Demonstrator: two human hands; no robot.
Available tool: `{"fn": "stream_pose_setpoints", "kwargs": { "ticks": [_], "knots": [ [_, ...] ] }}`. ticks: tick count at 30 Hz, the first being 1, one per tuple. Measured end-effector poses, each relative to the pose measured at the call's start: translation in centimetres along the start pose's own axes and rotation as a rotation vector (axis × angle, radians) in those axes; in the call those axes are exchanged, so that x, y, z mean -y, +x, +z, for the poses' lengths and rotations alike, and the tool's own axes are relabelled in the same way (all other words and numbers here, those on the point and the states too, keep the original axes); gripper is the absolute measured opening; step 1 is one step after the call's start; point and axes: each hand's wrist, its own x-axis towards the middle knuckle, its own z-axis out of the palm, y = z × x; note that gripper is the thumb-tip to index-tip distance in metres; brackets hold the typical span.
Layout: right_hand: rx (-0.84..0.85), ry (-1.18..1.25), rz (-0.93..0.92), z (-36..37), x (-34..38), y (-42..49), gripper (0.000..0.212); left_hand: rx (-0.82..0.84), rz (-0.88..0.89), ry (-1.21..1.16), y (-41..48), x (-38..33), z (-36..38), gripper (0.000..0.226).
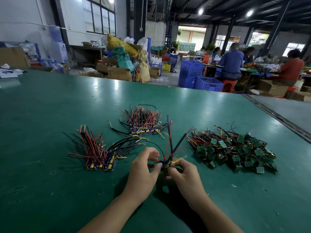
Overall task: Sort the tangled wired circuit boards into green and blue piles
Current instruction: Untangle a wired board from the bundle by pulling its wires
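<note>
Left hand [143, 169] and right hand [184, 175] pinch tangled boards [165, 164] toward the table's [50, 115] near edge, where a hard tug could tear wires [171, 145] loose.

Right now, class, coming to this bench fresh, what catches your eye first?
Two hands, left hand and right hand, pinch a small wired bundle at the near middle of the table. A sprawling heap of green boards lies to their right; a left stack and a far stack bristle with red and black wires.
</note>
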Motion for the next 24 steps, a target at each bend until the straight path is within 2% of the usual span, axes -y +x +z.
{"fn": "stream_pose_setpoints", "kwargs": {
  "ticks": [4, 6, 7, 10, 15, 18, 21, 24],
  "knots": [
    [-0.052, -0.094, -0.036, 0.5, 0.2, -0.1, 0.021, -0.098, 0.198, 0.173, 0.1, -0.2, 0.1, 0.032],
    [-0.064, -0.13, -0.043, 0.5, 0.4, -0.2, 0.024, -0.098, 0.217, 0.249, 0.1, -0.4, 0.2, 0.02],
    [-0.067, -0.145, -0.05, 0.5, 0.6, -0.3, 0.025, -0.082, 0.196, 0.272, 0.0, -0.4, 0.2, 0.015],
    [-0.077, -0.216, -0.088, 0.4, 0.8, -0.4, 0.023, 0.005, 0.128, 0.283, -0.2, -0.4, 0.3, 0.032],
    [-0.078, -0.266, -0.096, 0.4, 0.7, -0.4, 0.014, 0.054, 0.103, 0.226, -0.3, -0.1, 0.3, 0.015],
    [-0.089, -0.274, -0.123, 0.4, 0.6, -0.3, 0.015, 0.046, 0.075, 0.161, -0.4, -0.3, 0.5, 0.019],
    [-0.14, -0.131, -0.05, 0.4, 0.3, 0.1, 0.026, -0.014, -0.025, 0.053, -0.3, -0.5, 0.9, 0.026],
    [-0.147, 0.069, 0.009, 0.3, 0.2, 0.3, 0.03, -0.06, -0.185, -0.01, -0.2, -0.3, 1.3, 0.015]
  ]
}}
